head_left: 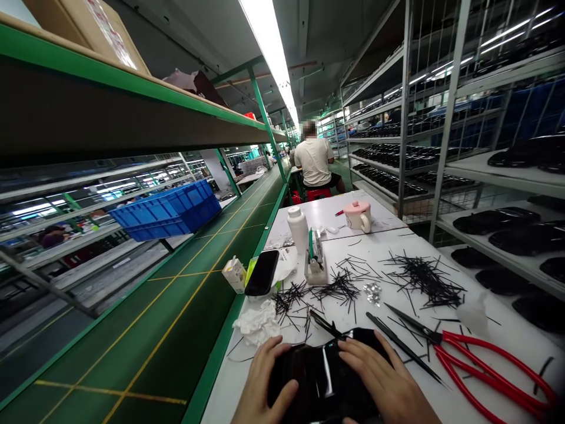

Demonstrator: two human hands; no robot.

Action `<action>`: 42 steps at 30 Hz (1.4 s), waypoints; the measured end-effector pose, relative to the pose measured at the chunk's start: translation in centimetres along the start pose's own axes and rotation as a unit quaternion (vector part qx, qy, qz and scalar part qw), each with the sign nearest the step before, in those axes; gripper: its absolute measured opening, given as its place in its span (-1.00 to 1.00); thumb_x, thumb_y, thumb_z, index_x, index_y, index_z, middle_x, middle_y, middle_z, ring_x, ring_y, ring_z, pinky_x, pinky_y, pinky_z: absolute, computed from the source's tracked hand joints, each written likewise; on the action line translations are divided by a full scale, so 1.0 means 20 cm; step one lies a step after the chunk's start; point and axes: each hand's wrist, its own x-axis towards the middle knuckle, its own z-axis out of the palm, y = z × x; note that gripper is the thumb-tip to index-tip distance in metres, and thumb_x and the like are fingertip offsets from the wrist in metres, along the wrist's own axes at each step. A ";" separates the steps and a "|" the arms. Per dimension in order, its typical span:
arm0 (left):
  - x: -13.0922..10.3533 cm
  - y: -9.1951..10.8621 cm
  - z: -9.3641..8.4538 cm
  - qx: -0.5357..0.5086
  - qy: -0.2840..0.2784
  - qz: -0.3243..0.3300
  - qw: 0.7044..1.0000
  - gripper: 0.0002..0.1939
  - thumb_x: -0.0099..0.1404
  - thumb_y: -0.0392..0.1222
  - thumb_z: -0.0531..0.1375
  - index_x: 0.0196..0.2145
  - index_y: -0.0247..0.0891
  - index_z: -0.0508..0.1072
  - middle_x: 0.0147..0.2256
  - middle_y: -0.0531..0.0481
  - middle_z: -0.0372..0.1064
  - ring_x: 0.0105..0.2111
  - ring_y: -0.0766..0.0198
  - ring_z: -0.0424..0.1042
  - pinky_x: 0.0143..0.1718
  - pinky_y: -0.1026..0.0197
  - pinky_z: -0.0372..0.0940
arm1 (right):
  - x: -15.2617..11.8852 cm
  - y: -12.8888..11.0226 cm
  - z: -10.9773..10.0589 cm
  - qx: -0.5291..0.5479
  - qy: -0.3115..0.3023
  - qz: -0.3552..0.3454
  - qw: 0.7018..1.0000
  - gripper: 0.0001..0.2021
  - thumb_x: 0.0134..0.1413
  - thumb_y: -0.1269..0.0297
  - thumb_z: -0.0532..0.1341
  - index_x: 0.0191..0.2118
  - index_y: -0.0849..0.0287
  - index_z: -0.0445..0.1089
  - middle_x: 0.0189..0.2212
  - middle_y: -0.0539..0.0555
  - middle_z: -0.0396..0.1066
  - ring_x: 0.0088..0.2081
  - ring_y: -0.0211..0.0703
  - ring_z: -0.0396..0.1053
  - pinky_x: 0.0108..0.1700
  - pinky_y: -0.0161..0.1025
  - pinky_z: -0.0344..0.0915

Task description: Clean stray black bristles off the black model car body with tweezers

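In the head view, our left hand (267,383) and right hand (379,377) are clamped on the black part (326,383), one at each side, at the near end of the table (384,242). Its surface is very glossy, so we judge that it could slip if our fingers press unevenly, and that it could take marks. The pointed tweezers (404,347) lie close to the right hand, with red scissors (435,337) farther right; a careless turn of the wrist could cause a scratch or a prick. Just beyond the far edge is a thin black tool (324,324); whether it touches the part, we cannot tell. Loose strips (426,280) lie around, and some could get caught under the part if we slide it.
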 end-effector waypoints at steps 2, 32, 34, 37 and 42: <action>-0.06 -0.05 0.09 -0.023 0.070 -0.008 0.997 -0.56 0.28 0.05 0.19 0.08 -0.07 0.43 0.24 -0.16 0.21 0.27 -0.08 0.18 0.27 -0.19 0.13 | 0.01 -0.01 -0.01 -0.010 0.004 -0.008 1.000 -0.63 0.19 0.07 0.12 -0.04 0.26 0.36 -0.12 0.12 0.58 -0.12 -0.07 0.56 0.14 -0.09 0.34; -0.06 -0.01 0.15 -0.066 0.172 -0.049 0.982 -0.69 0.33 0.04 0.10 -0.20 -0.18 0.53 0.12 -0.18 0.39 0.18 -0.08 0.32 0.21 -0.21 0.21 | -0.04 -0.03 0.01 0.137 0.016 0.001 0.990 -0.63 -0.01 0.56 0.09 -0.04 0.19 0.31 -0.17 0.10 0.59 -0.02 -0.12 0.51 0.27 -0.02 0.18; -0.05 0.00 0.16 -0.069 0.193 -0.043 0.978 -0.71 0.34 0.02 0.10 -0.20 -0.17 0.52 0.11 -0.18 0.39 0.17 -0.07 0.33 0.21 -0.22 0.19 | -0.04 -0.04 0.01 0.139 0.019 0.002 0.990 -0.63 -0.01 0.57 0.09 -0.05 0.18 0.31 -0.17 0.10 0.59 -0.03 -0.11 0.52 0.25 -0.01 0.23; -0.01 0.02 0.15 -0.060 0.184 -0.023 0.981 -0.72 0.34 0.01 0.09 -0.21 -0.18 0.52 0.10 -0.18 0.39 0.15 -0.07 0.34 0.21 -0.22 0.20 | -0.03 -0.04 0.00 0.133 0.024 0.015 0.991 -0.65 -0.01 0.57 0.08 -0.07 0.18 0.32 -0.17 0.11 0.59 -0.03 -0.11 0.52 0.23 0.00 0.26; 0.05 0.05 0.10 -0.012 0.146 0.006 0.989 -0.72 0.36 -0.06 0.06 -0.18 -0.20 0.51 0.10 -0.21 0.39 0.15 -0.06 0.35 0.17 -0.22 0.25 | 0.01 -0.05 -0.04 0.112 0.032 0.013 0.993 -0.70 0.04 0.52 0.11 -0.07 0.22 0.32 -0.19 0.14 0.59 -0.07 -0.10 0.54 0.19 -0.04 0.32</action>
